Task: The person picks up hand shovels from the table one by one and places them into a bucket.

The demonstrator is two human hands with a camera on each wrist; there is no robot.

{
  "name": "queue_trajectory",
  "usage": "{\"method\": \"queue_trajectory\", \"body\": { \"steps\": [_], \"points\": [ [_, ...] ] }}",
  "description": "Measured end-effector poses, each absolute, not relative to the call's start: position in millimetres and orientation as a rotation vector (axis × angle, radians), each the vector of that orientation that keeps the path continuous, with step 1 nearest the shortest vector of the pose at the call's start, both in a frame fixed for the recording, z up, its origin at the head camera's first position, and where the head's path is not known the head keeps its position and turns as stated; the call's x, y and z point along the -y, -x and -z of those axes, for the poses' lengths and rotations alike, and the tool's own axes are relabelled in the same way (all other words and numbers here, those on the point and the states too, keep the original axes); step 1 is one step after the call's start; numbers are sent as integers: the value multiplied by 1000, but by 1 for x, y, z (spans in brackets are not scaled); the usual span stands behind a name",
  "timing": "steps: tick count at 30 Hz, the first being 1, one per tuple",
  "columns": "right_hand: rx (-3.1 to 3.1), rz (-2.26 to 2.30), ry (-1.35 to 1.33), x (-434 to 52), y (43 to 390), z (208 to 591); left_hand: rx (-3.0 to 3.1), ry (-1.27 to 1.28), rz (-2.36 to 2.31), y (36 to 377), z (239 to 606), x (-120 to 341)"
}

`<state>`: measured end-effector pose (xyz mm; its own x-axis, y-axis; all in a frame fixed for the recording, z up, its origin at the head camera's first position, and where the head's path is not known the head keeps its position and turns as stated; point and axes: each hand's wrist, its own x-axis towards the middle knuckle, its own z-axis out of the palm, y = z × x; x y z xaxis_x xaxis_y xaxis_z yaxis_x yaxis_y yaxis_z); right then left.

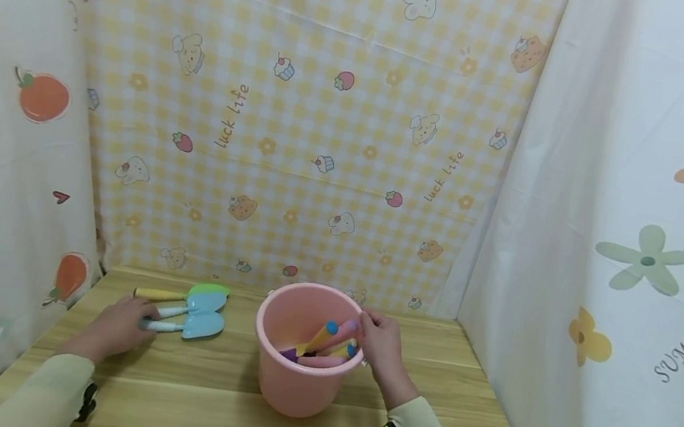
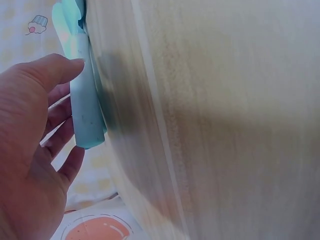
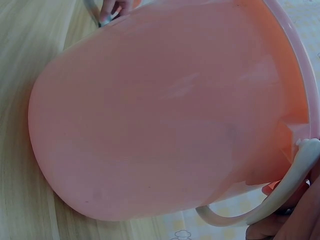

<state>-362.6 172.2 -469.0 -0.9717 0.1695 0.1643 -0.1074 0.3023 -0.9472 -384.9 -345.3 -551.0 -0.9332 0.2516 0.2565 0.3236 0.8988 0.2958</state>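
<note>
While both sleeved forearms reach in from the near edge, the wooden surface (image 1: 204, 408) carries everything in view. Nearest stands a pink bucket (image 1: 289, 377), upright at the middle of the surface. The right hand (image 1: 384, 351) rests on its right rim, fingers curled over the edge; the right wrist view shows fingertips by the pale handle (image 3: 280, 200) that hangs against the bucket's wall, though whether they truly pinch it I cannot tell. Inside the bucket lie several toy tools (image 1: 324, 345) with orange, pink, purple and blue parts, leaning toward the right wall.

Left of the bucket and apart from it, the left hand (image 1: 116, 327) lies low on the surface, fingers relaxed and spread, the thumb touching the pale handle of a light-blue toy shovel (image 1: 197, 325). Just beyond that shovel lie a second blue one (image 1: 200, 303) and a green one with a yellow handle (image 1: 195, 291), side by side.

Farthest back hangs a yellow checked cloth (image 1: 302, 125), with white printed cloths at both sides.
</note>
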Motion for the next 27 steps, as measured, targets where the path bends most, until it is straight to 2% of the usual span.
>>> {"method": "queue_trajectory", "body": {
  "steps": [27],
  "points": [
    [2343, -1746, 75, -172, 362, 468, 2964, 426, 800, 383, 553, 353]
  ]
}}
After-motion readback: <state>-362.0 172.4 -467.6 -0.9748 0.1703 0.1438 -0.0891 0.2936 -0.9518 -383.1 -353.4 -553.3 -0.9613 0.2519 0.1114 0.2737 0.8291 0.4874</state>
